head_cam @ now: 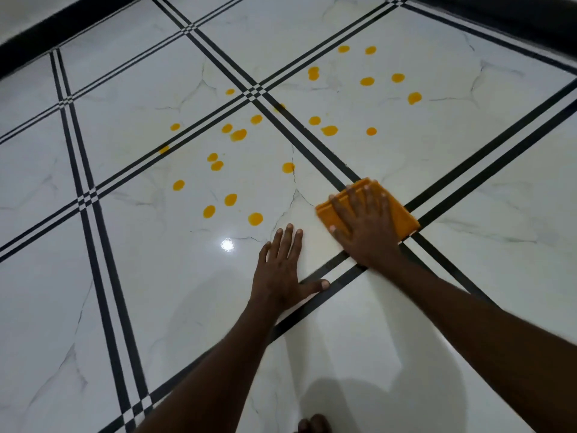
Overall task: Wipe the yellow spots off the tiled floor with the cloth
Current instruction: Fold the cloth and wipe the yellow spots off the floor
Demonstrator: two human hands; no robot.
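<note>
— Where are the hands?
— The right hand (363, 225) lies flat, fingers spread, pressing on the folded orange cloth (396, 210) on the tiled floor (468, 145). The left hand (282, 270) is flat on the floor just beside it, fingers together, thumb out.
— And the yellow spots (231, 200)?
— Scattered on the tiles beyond both hands. Both arms reach forward.

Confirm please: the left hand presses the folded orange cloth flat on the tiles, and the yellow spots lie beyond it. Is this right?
Not quite. The head view shows the right hand pressing the folded orange cloth; the left hand rests bare on the tiles. The yellow spots do lie beyond.
</note>
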